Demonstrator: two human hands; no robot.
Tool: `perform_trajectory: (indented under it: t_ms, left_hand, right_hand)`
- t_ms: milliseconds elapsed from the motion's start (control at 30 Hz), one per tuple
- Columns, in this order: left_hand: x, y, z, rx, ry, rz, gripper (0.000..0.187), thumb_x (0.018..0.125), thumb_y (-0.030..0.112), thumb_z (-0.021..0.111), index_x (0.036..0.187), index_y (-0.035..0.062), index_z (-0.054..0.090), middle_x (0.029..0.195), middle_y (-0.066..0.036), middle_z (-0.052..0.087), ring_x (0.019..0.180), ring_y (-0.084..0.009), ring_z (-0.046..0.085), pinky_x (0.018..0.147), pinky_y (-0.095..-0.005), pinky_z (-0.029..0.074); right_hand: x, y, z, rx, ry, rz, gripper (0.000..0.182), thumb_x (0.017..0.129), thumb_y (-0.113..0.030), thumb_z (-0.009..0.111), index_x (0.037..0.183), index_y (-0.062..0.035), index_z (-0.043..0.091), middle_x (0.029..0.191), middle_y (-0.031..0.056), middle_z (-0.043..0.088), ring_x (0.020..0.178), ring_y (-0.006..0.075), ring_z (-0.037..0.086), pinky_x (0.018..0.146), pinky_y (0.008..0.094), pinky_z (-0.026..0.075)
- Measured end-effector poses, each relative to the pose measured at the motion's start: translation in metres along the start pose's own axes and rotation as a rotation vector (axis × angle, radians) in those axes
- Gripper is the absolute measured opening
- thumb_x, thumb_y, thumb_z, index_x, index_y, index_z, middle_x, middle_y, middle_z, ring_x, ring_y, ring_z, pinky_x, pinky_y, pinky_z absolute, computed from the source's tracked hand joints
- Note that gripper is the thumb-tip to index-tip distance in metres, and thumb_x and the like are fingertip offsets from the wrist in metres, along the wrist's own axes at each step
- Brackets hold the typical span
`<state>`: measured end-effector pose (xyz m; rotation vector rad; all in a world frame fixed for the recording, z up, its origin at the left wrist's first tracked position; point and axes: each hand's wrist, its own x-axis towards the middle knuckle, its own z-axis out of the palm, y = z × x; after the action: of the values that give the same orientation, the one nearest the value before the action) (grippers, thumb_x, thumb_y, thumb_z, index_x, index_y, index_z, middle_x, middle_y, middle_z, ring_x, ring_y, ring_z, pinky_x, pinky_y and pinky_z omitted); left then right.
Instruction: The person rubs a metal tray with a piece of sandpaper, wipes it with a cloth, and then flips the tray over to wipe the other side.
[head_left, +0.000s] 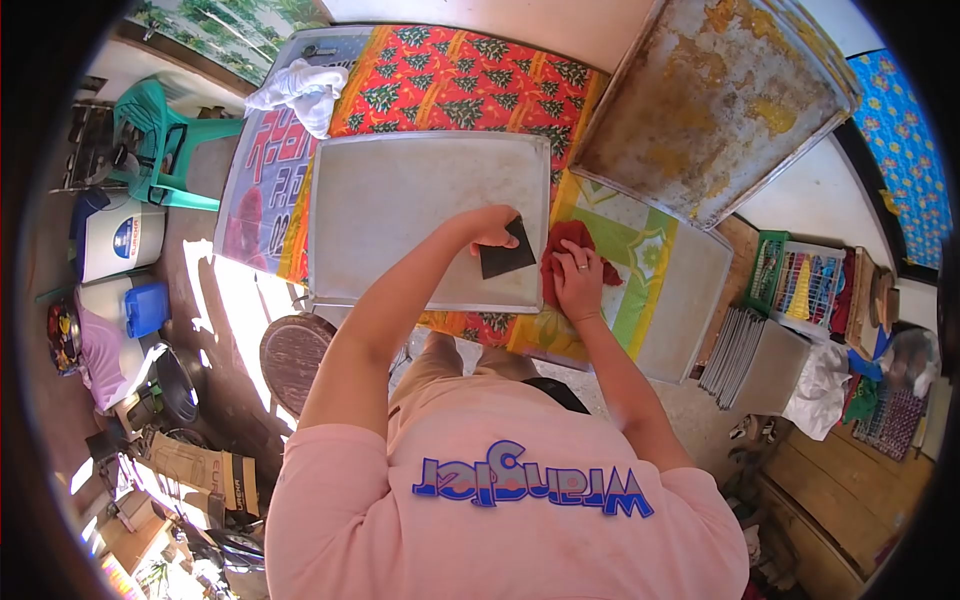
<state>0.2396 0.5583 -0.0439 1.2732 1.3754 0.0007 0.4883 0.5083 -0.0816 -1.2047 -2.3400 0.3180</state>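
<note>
A flat metal tray [400, 215] lies on the table in front of me. My left hand [492, 228] is closed on a dark square scraper [508, 255], which rests on the right part of the tray. Just beyond the tray's right edge, my right hand [582, 280] presses on a crumpled red cloth [568, 238], with a ring on one finger. Parts of the cloth are hidden under that hand.
A large stained tray [710, 110] leans at the back right. A white cloth [305, 92] lies at the table's back left. Left of the table are a green chair [165, 140] and a round stool [296, 358]. Baskets [808, 285] stand to the right.
</note>
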Motion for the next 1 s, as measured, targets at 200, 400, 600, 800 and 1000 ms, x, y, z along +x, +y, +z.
perform_trajectory:
  t_ms: [200, 400, 600, 800, 1000]
  left_hand:
    - [-0.004, -0.003, 0.0, -0.06, 0.027, -0.002, 0.045, 0.085, 0.022, 0.068, 0.123, 0.0048, 0.053, 0.095, -0.014, 0.063, 0.07, -0.0267, 0.065, 0.043, -0.0358, 0.054]
    - [-0.007, -0.01, 0.006, -0.065, -0.089, -0.054, 0.04, 0.084, 0.022, 0.067, 0.119, 0.0058, 0.056, 0.1, -0.014, 0.064, 0.078, -0.0289, 0.066, 0.046, -0.0381, 0.057]
    - [-0.021, -0.009, 0.024, 0.077, -0.199, -0.022, 0.043, 0.083, 0.023, 0.068, 0.121, 0.0078, 0.056, 0.101, -0.013, 0.064, 0.08, -0.029, 0.066, 0.047, -0.0383, 0.056]
    - [-0.031, 0.01, 0.035, 0.238, -0.312, -0.062, 0.043, 0.084, 0.024, 0.068, 0.12, 0.007, 0.054, 0.104, -0.013, 0.063, 0.082, -0.0269, 0.065, 0.048, -0.0359, 0.055]
    - [-0.032, -0.036, -0.012, -0.119, -0.252, -0.047, 0.044, 0.081, 0.024, 0.07, 0.117, 0.0029, 0.055, 0.087, -0.01, 0.065, 0.062, -0.022, 0.064, 0.045, -0.0347, 0.054]
  right_hand:
    - [-0.002, 0.003, 0.003, -0.021, -0.004, 0.001, 0.023, 0.077, -0.013, 0.067, 0.099, -0.0124, 0.063, 0.122, 0.0014, 0.056, 0.104, 0.0319, 0.051, 0.089, 0.044, 0.043]
    - [-0.004, 0.004, 0.005, -0.021, 0.001, -0.005, 0.022, 0.078, -0.016, 0.067, 0.099, -0.0136, 0.062, 0.123, 0.0002, 0.055, 0.106, 0.0315, 0.051, 0.088, 0.0449, 0.044]
    - [-0.002, 0.002, 0.002, -0.013, 0.009, -0.001, 0.021, 0.078, -0.013, 0.066, 0.099, -0.0117, 0.063, 0.122, 0.002, 0.057, 0.104, 0.0322, 0.051, 0.089, 0.0445, 0.043]
    - [-0.005, 0.006, 0.006, -0.013, 0.008, -0.005, 0.022, 0.078, -0.016, 0.067, 0.1, -0.0136, 0.062, 0.123, -0.0003, 0.056, 0.106, 0.031, 0.05, 0.088, 0.0443, 0.043]
    - [-0.002, 0.005, 0.004, 0.025, 0.0, 0.017, 0.018, 0.078, -0.013, 0.066, 0.096, -0.0117, 0.063, 0.119, 0.0022, 0.059, 0.104, 0.0314, 0.052, 0.088, 0.0434, 0.044]
